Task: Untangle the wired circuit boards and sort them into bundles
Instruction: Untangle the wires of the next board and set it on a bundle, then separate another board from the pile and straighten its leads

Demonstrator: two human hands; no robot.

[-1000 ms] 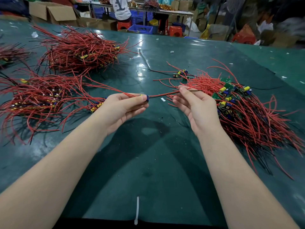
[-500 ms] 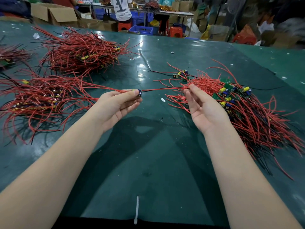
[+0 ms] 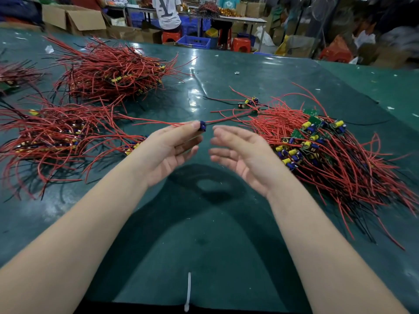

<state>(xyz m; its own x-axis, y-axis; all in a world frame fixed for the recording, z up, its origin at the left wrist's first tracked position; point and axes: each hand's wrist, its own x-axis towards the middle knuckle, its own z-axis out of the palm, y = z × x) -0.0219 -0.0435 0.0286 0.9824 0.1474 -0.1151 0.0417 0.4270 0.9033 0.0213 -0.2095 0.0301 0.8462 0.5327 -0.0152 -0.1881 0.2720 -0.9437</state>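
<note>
My left hand (image 3: 172, 146) pinches a small circuit board (image 3: 202, 126) with a blue part between thumb and forefinger; its red wires (image 3: 229, 118) stretch right toward the tangled pile. My right hand (image 3: 242, 150) hovers palm up just right of it, fingers relaxed and blurred, holding nothing. The tangled pile (image 3: 328, 152) of green boards with yellow and blue parts and red and black wires lies at the right. A sorted bundle (image 3: 49, 134) of red-wired boards lies at the left. Another bundle (image 3: 113, 71) lies behind it.
The dark green table (image 3: 204, 234) spreads below my arms. A white cable tie (image 3: 188, 291) lies at the near edge. A loose board (image 3: 250, 102) sits beyond my hands. A further wire heap (image 3: 13, 73) shows at the far left. Boxes, stools and people stand behind the table.
My right hand let go of the red wires and drew back left toward my left hand, opening palm up. My left hand kept the board and shifted slightly right.
</note>
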